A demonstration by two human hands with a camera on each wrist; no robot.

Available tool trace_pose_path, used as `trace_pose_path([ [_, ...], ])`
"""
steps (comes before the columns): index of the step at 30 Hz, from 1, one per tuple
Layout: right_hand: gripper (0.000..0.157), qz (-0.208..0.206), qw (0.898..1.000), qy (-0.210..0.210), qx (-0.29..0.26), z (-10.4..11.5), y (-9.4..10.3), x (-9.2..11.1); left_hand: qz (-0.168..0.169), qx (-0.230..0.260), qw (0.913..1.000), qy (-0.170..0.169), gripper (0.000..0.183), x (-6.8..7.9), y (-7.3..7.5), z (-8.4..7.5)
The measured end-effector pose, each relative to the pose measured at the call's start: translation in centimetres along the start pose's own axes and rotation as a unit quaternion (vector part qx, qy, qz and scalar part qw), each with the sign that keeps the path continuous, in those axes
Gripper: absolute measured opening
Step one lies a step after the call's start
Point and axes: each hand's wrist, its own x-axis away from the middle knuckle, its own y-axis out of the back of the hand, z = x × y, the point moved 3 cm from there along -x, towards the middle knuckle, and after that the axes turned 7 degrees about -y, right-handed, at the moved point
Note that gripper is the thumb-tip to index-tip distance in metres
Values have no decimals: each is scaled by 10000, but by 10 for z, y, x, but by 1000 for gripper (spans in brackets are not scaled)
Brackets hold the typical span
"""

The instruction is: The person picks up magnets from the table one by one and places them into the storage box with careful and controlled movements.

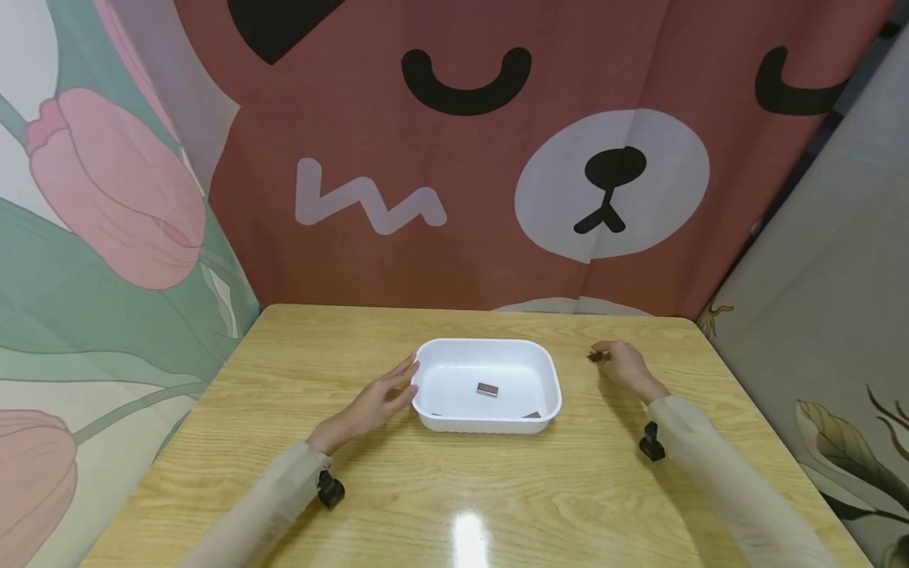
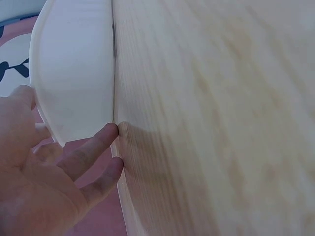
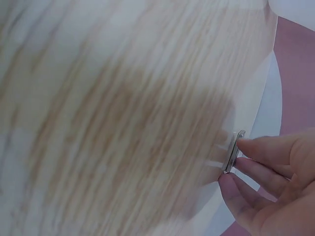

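Note:
A white rectangular tray (image 1: pixel 486 427) stands on the wooden table, with a small brown rectangular piece (image 1: pixel 487 390) with a pale edge on its floor. Another brown piece (image 1: pixel 532 415) shows partly behind the tray's near wall. At the tray's left end, my left hand (image 1: pixel 378 404) touches the rim; in the left wrist view its fingers (image 2: pixel 91 153) are spread, two tips reaching down to the tabletop. Right of the tray, my right hand (image 1: pixel 623 368) pinches a small flat piece with a shiny metallic edge (image 3: pixel 233 151) between thumb and fingertips, close to the table.
The light wooden table (image 1: pixel 454 473) extends around the tray, its far edge meeting a hanging cloth (image 1: pixel 454 268) with a bear's face. Flower-patterned cloths hang at the left (image 1: pixel 106 276) and right (image 1: pixel 817 315). A dark camera (image 1: pixel 651 442) sits on the right wrist.

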Motion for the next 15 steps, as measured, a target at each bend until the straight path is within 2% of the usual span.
trace_pose_path([
  [8, 20, 28, 10000, 61, -62, -2, -2, -2, 9, -21, 10000, -15, 55, 0, 0, -3],
  [15, 14, -9, 9999, -38, 162, -2, 1, 1, -13, -34, 10000, -23, 55, 0, 0, -2],
])
